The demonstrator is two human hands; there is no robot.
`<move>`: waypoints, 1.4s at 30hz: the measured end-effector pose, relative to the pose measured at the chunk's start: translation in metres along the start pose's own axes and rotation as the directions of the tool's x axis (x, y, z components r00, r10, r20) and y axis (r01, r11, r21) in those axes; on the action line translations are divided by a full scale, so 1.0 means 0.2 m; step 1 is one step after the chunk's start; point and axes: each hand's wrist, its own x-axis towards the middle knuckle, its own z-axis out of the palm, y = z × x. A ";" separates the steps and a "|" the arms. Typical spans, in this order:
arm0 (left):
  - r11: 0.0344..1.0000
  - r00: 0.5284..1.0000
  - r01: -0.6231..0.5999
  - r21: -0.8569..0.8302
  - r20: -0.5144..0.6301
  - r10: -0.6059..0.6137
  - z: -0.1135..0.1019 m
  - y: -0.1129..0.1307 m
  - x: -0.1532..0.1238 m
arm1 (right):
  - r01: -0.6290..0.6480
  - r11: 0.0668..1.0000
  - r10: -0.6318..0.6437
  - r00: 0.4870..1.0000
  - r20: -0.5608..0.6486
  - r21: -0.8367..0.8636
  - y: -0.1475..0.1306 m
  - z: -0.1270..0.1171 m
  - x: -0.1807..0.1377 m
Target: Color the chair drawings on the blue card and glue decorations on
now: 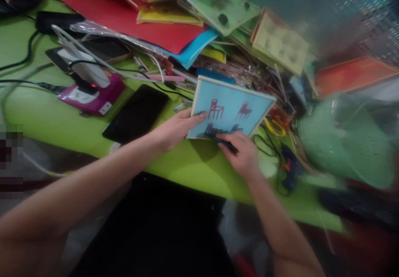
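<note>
A light blue board (232, 102) with a pale wooden-looking border carries several small drawings of chairs, red in the upper row and dark in the lower one. My left hand (179, 129) grips its left edge, the thumb lying over the front. In my right hand (241, 152) is a dark pen-like tool (229, 145), its tip at the board's lower edge near the dark chairs. The image is blurred, so I cannot tell whether the tip touches the surface. The board is tilted toward me above the green table (199, 169).
A black phone or tablet (137, 113) and a purple power strip (93, 96) with cables lie to the left. Behind are coloured sheets (156, 32) and stacked framed boards (280, 42). Yellow-handled scissors (274, 126), a glue gun (289, 167) and a green basket (346, 140) are at right.
</note>
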 end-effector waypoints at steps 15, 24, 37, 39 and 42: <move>1.000 1.000 -0.011 0.003 -0.001 0.011 -0.01 -0.01 0.00 | -0.027 0.999 0.028 0.998 0.047 -0.025 0.00 0.00 0.00; 1.000 1.000 -0.010 -0.014 0.013 0.010 -0.01 -0.01 0.00 | -0.034 0.999 0.035 0.999 0.014 -0.022 -0.01 -0.01 0.00; 1.000 1.000 -0.002 0.007 -0.009 0.002 -0.01 0.00 0.00 | -0.035 0.999 0.035 0.999 -0.030 0.009 -0.01 -0.02 0.00; 1.000 1.000 0.000 0.005 -0.007 0.000 0.00 0.00 0.00 | -0.043 0.999 0.043 0.999 -0.031 0.009 -0.01 -0.02 -0.01; 1.000 1.000 0.002 -0.001 -0.009 -0.002 0.00 0.00 -0.01 | -0.033 0.999 0.033 0.999 -0.026 0.011 0.00 -0.02 -0.02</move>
